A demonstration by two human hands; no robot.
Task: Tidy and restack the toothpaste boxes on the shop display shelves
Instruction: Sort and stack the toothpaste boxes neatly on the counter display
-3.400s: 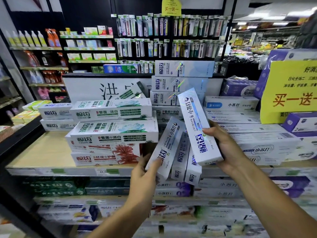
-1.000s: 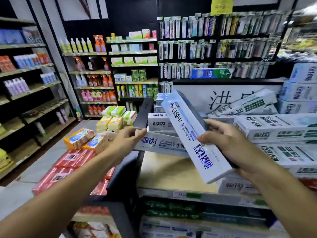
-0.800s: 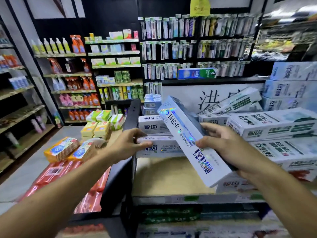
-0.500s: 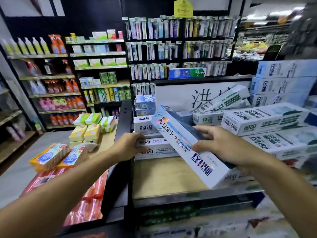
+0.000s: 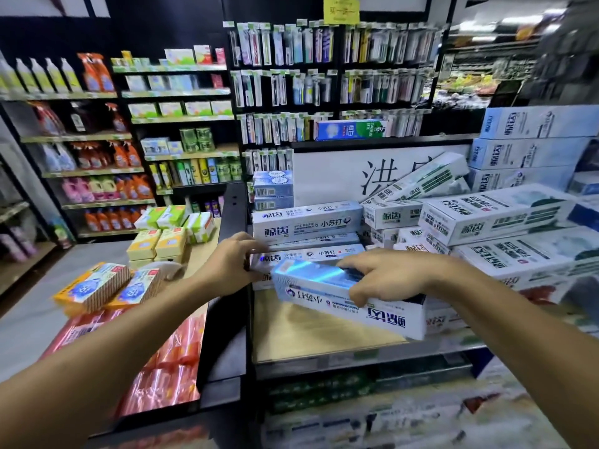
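Observation:
My right hand (image 5: 379, 273) grips a long white and blue toothpaste box (image 5: 343, 299) from above, held nearly flat just over the wooden shelf (image 5: 308, 335). My left hand (image 5: 231, 264) holds the left end of a short stack of white toothpaste boxes (image 5: 308, 222) at the back left of that shelf. To the right stands a bigger pile of white and green toothpaste boxes (image 5: 499, 218), one box (image 5: 418, 181) leaning askew on top. Pale blue boxes (image 5: 531, 150) are stacked at the far right.
A black upright panel (image 5: 231, 286) bounds the shelf on the left. Beyond it lie yellow and green soap packs (image 5: 162, 238), orange packs (image 5: 97, 285) and red wrapped goods (image 5: 168, 358). Toothbrushes (image 5: 324, 76) hang behind. More boxes fill the lower shelves (image 5: 356, 400).
My right hand has lowered the box and turned it from steeply tilted to almost flat above the shelf. My left hand stays on the end of the small stack.

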